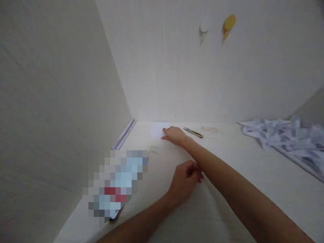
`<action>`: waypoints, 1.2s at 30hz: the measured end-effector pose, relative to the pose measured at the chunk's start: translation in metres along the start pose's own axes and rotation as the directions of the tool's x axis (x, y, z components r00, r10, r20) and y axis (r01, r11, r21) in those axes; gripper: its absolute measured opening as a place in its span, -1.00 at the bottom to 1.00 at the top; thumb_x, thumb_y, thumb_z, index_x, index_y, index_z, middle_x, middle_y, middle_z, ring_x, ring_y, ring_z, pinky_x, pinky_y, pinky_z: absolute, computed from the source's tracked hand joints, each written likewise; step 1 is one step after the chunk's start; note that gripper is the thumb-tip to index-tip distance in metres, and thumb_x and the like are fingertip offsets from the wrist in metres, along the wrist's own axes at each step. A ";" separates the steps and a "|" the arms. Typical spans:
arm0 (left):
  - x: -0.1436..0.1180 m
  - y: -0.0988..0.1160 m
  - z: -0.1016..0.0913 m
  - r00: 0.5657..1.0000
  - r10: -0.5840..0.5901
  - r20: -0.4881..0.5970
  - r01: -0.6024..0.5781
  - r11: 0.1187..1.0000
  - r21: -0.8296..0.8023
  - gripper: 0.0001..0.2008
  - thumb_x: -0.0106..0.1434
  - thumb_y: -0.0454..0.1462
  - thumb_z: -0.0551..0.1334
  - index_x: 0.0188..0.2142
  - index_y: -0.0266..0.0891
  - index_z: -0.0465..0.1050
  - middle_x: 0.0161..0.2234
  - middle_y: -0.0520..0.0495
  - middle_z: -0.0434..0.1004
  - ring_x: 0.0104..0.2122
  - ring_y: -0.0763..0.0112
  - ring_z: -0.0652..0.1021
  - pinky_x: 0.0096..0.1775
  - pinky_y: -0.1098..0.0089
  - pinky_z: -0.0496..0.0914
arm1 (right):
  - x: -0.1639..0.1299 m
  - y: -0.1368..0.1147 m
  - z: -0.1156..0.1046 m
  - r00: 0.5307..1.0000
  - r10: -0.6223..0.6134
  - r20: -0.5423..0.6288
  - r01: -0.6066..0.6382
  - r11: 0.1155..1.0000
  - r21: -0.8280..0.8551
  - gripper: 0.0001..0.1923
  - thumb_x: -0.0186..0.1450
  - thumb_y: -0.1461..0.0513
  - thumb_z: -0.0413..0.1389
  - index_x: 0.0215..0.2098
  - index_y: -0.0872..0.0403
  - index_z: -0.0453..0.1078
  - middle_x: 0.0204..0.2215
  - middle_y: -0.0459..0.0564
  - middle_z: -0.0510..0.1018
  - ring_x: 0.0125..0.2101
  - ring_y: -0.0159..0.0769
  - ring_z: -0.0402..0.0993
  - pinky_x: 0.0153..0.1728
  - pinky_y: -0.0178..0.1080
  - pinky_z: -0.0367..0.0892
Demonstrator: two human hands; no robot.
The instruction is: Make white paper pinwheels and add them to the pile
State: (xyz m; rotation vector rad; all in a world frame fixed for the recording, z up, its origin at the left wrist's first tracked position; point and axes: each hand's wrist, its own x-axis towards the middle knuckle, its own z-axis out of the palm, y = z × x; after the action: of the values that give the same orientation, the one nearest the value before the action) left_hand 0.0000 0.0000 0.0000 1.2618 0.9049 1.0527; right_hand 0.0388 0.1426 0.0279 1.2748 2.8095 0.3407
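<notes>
My right hand (pixel 175 135) reaches to the back of the pale surface. Its thumb and fingers are closed at the right edge of a small white sheet of paper (pixel 156 129), which lies flat near the back wall. Just right of that hand lies a utility knife (pixel 193 132), apart from my fingers. My left hand (pixel 184 179) is nearer to me, beside the right forearm, with its fingers curled in. Nothing shows between the left fingers, though their inner side is partly hidden.
A blurred-out light blue and red object (pixel 124 179) lies at the left. Behind it, folded paper strips (pixel 124 134) rest along the left wall. Crumpled white paper strips (pixel 286 133) are heaped at the right. A white hook (pixel 205 25) and a yellow hook (pixel 230 23) are on the back wall.
</notes>
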 end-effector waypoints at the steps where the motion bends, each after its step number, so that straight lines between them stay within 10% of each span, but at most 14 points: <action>1: 0.000 -0.001 0.001 1.000 -0.004 -0.001 0.004 1.000 0.000 -0.89 -0.03 -0.45 0.04 -0.56 -0.27 0.26 -0.62 0.05 0.33 -0.60 0.54 0.35 -0.48 0.47 0.25 | 0.002 -0.001 -0.001 1.000 -0.017 0.009 0.017 1.000 -0.001 -0.61 0.29 0.10 -0.14 -0.11 0.25 0.24 -0.25 0.27 0.50 -0.18 -0.05 0.43 -0.29 -0.16 0.32; 10: -0.003 -0.002 0.003 1.000 -0.019 0.006 0.019 1.000 -0.014 -0.90 0.00 -0.42 0.04 -0.54 -0.27 0.29 -0.61 0.03 0.35 -0.60 0.53 0.36 -0.49 0.46 0.25 | 0.009 -0.005 -0.001 0.995 -0.095 0.028 0.095 0.995 0.012 -0.75 0.27 0.35 -0.15 -0.16 0.20 0.29 -0.31 0.23 0.54 -0.22 -0.15 0.46 -0.28 -0.20 0.29; 15: -0.003 -0.001 0.004 1.000 -0.012 0.002 0.012 0.998 -0.056 -0.90 -0.03 -0.43 0.06 -0.58 -0.26 0.30 -0.62 0.04 0.35 -0.61 0.54 0.36 -0.49 0.47 0.25 | 0.007 -0.004 -0.004 0.989 0.121 -0.088 -0.117 0.992 0.040 -0.72 0.24 0.40 -0.16 -0.12 0.17 0.26 -0.32 0.21 0.54 -0.31 -0.19 0.48 -0.38 -0.25 0.28; 21: 0.002 0.007 -0.004 0.979 -0.106 -0.173 0.030 0.920 -0.391 -0.88 0.03 -0.27 0.17 -0.46 -0.31 0.40 -0.52 -0.07 0.49 -0.52 0.47 0.47 -0.40 0.44 0.29 | -0.038 0.008 -0.024 0.870 0.368 -0.328 -0.347 0.930 0.123 -0.67 0.34 0.26 -0.28 -0.15 0.16 0.28 -0.22 0.17 0.51 -0.27 -0.20 0.45 -0.34 -0.24 0.28; 27: 0.011 0.013 -0.022 0.939 -0.232 -0.253 -0.042 0.652 -0.757 -0.62 0.17 -0.06 0.00 -0.37 -0.32 0.40 -0.39 -0.15 0.53 -0.37 0.38 0.52 -0.26 0.39 0.34 | -0.137 -0.004 -0.013 0.733 -0.052 -0.679 -0.001 0.997 -0.078 -0.72 0.26 0.39 -0.14 -0.36 0.14 0.41 -0.34 0.07 0.57 -0.30 -0.32 0.47 -0.38 -0.35 0.34; 36: -0.005 0.004 -0.020 0.969 -0.081 -0.233 0.040 0.984 -0.175 -0.65 -0.15 -0.28 0.33 -0.31 -0.29 0.38 -0.51 -0.03 0.52 -0.57 0.43 0.47 -0.50 0.44 0.33 | -0.206 -0.027 -0.008 0.783 -0.207 -0.587 0.273 0.962 0.024 -0.75 0.27 0.36 -0.12 -0.29 0.14 0.40 -0.28 0.08 0.55 -0.30 -0.29 0.45 -0.40 -0.29 0.43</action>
State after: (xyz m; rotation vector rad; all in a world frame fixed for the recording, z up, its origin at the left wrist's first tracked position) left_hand -0.0211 0.0014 0.0017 0.9738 1.0068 1.2244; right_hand 0.1542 -0.0302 0.0186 0.9140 3.4986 0.6764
